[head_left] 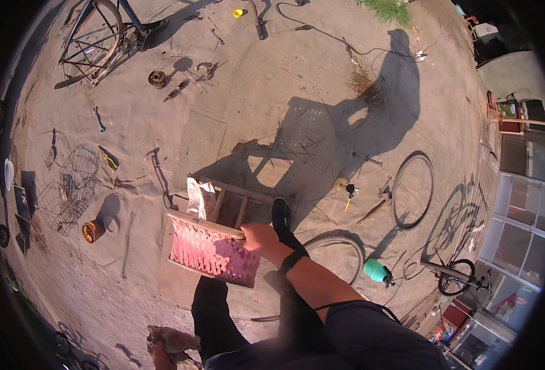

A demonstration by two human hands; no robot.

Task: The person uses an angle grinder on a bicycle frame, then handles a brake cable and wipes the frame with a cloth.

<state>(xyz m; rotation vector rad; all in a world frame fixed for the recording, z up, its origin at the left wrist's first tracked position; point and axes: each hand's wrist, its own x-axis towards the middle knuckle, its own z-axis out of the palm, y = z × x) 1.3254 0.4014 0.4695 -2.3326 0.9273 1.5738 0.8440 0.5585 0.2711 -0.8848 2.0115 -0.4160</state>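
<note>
My right hand [261, 239], with a dark band on its wrist, is closed round the edge of a small wooden stool [240, 209]. Tilted on its side, the stool turns its woven red and pink seat [211, 250] toward me, with its legs and rungs pointing away. A whitish crumpled piece [201, 198] shows beside the legs; its kind is unclear. One dark shoe [281, 216] of mine stands right behind the stool. My left hand is out of sight.
Around lie pliers [109, 161], a wrench [99, 120], a hammer [156, 163], a wire basket [75, 185], an orange can [90, 232], bicycle tyres [413, 190] and a green container [376, 270]. A bicycle frame [109, 37] is far left. Something brown [172, 340], unclear, is near my leg.
</note>
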